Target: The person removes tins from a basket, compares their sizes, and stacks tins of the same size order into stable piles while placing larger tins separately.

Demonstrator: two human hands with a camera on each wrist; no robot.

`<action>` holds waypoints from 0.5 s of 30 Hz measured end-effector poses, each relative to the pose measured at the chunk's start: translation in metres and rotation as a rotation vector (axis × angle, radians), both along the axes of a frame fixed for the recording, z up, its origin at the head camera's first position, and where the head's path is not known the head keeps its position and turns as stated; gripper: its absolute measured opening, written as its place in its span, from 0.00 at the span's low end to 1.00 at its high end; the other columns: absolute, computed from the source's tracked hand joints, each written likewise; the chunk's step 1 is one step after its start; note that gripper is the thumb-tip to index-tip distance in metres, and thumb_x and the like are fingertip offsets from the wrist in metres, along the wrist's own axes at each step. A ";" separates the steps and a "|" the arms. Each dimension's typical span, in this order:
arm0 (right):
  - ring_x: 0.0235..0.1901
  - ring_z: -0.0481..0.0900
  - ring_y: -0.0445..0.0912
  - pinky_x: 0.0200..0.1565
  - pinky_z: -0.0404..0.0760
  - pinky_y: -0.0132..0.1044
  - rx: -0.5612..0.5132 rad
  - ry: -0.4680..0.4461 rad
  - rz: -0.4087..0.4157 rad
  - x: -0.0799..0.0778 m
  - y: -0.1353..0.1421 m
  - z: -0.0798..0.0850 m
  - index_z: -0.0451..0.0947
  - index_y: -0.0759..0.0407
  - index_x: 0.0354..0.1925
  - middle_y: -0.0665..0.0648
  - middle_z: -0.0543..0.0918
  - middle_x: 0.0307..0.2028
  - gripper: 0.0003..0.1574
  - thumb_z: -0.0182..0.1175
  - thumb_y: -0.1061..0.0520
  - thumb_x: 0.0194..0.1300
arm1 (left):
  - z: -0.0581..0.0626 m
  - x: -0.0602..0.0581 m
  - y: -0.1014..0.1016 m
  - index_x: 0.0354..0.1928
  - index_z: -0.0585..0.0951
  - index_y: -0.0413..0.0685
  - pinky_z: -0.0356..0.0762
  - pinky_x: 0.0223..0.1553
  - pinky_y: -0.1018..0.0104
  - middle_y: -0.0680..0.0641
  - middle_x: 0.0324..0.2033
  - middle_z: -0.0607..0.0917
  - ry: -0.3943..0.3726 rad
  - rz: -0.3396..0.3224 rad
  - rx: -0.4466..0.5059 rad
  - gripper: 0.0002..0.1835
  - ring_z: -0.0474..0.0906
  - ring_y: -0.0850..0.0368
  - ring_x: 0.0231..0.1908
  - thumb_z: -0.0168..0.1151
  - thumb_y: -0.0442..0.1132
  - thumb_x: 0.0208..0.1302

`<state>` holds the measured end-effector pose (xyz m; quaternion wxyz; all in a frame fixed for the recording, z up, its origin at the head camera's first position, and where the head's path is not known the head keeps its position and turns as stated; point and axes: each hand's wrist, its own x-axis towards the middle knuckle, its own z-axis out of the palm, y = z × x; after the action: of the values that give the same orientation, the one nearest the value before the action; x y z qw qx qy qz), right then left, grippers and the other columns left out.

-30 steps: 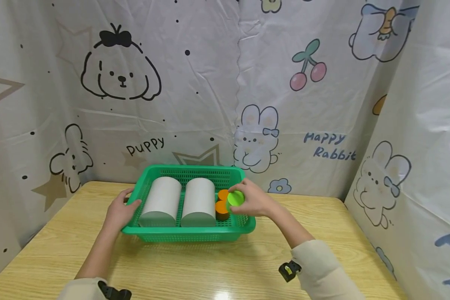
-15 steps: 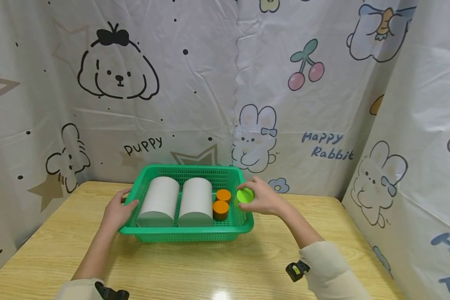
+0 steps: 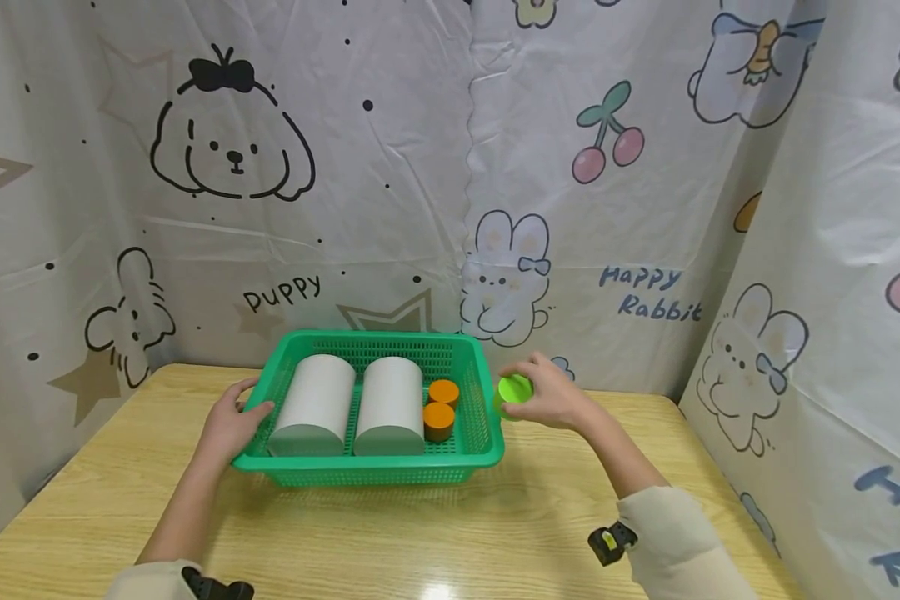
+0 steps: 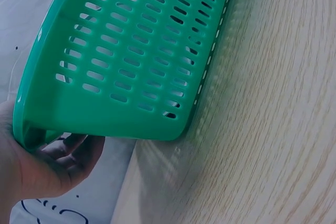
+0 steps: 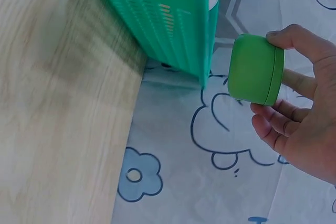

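My right hand (image 3: 553, 396) pinches a small round bright green tub (image 3: 508, 395) between thumb and fingers. It is held just outside the right rim of a green plastic basket (image 3: 367, 462). In the right wrist view the tub (image 5: 251, 70) shows a seam near one end, like a lid line, and sits apart from the basket. At the basket's left end my left hand (image 3: 228, 427) grips the rim; its fingers curl beneath it in the left wrist view. Inside the basket lie two white cylinders (image 3: 315, 400) side by side, with two small orange round tubs (image 3: 439, 418) to their right.
The basket stands on a light wood-grain table (image 3: 345, 533). A white printed cloth (image 3: 390, 208) hangs behind the table and along both sides. Black cameras sit on both wrists, the right wrist camera (image 3: 611, 543) by a cream sleeve.
The green tub has moved right in my right hand, from over the orange tubs inside the basket to beyond its right rim. My left hand keeps its grip on the rim.
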<state>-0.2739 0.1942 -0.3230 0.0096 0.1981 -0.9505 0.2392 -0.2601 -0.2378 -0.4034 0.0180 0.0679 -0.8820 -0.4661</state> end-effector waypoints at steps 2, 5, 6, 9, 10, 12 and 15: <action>0.33 0.68 0.47 0.30 0.69 0.34 -0.005 -0.005 -0.008 0.000 0.003 -0.002 0.77 0.57 0.53 0.61 0.70 0.42 0.30 0.66 0.52 0.49 | 0.000 0.000 0.000 0.72 0.50 0.37 0.75 0.42 0.52 0.23 0.60 0.65 -0.006 -0.002 0.006 0.36 0.68 0.30 0.55 0.47 0.48 0.70; 0.34 0.68 0.47 0.30 0.70 0.34 -0.019 -0.011 -0.014 0.000 0.008 -0.005 0.76 0.58 0.54 0.62 0.70 0.43 0.31 0.66 0.53 0.50 | 0.000 0.000 -0.001 0.72 0.49 0.38 0.75 0.43 0.51 0.23 0.61 0.64 -0.009 -0.006 0.013 0.36 0.67 0.30 0.56 0.47 0.48 0.70; 0.34 0.68 0.48 0.30 0.70 0.34 -0.026 -0.015 -0.015 0.000 0.010 -0.006 0.76 0.59 0.54 0.62 0.70 0.43 0.31 0.66 0.53 0.50 | 0.000 -0.001 -0.001 0.72 0.49 0.38 0.75 0.43 0.51 0.23 0.61 0.63 -0.010 -0.008 0.015 0.36 0.67 0.30 0.56 0.46 0.48 0.70; 0.34 0.69 0.48 0.30 0.70 0.34 -0.035 -0.017 -0.017 -0.001 0.015 -0.009 0.76 0.59 0.55 0.63 0.70 0.46 0.31 0.66 0.53 0.50 | 0.000 -0.001 -0.001 0.72 0.49 0.38 0.74 0.43 0.51 0.23 0.61 0.63 -0.013 -0.011 0.021 0.36 0.67 0.30 0.57 0.46 0.49 0.70; 0.35 0.69 0.48 0.30 0.71 0.34 -0.036 -0.018 -0.019 -0.001 0.016 -0.009 0.76 0.59 0.55 0.64 0.70 0.47 0.31 0.66 0.53 0.51 | 0.000 -0.001 -0.001 0.72 0.49 0.38 0.74 0.44 0.50 0.23 0.61 0.63 -0.015 -0.012 0.022 0.36 0.66 0.30 0.57 0.46 0.49 0.70; 0.36 0.69 0.49 0.31 0.70 0.34 -0.029 -0.015 -0.022 -0.003 0.019 -0.011 0.75 0.60 0.55 0.65 0.69 0.49 0.31 0.66 0.53 0.51 | 0.000 -0.001 -0.002 0.72 0.48 0.38 0.74 0.44 0.50 0.23 0.62 0.62 -0.019 -0.013 0.024 0.36 0.66 0.30 0.58 0.46 0.49 0.70; 0.35 0.69 0.49 0.31 0.70 0.34 -0.014 -0.009 -0.034 -0.004 0.023 -0.014 0.75 0.60 0.55 0.65 0.70 0.48 0.32 0.66 0.53 0.51 | 0.000 0.000 -0.001 0.72 0.48 0.38 0.74 0.45 0.50 0.23 0.62 0.62 -0.023 -0.014 0.027 0.36 0.66 0.30 0.58 0.46 0.49 0.70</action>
<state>-0.2781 0.2176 -0.3370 0.0105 0.1809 -0.9520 0.2468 -0.2599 -0.2392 -0.4035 0.0036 0.0672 -0.8761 -0.4773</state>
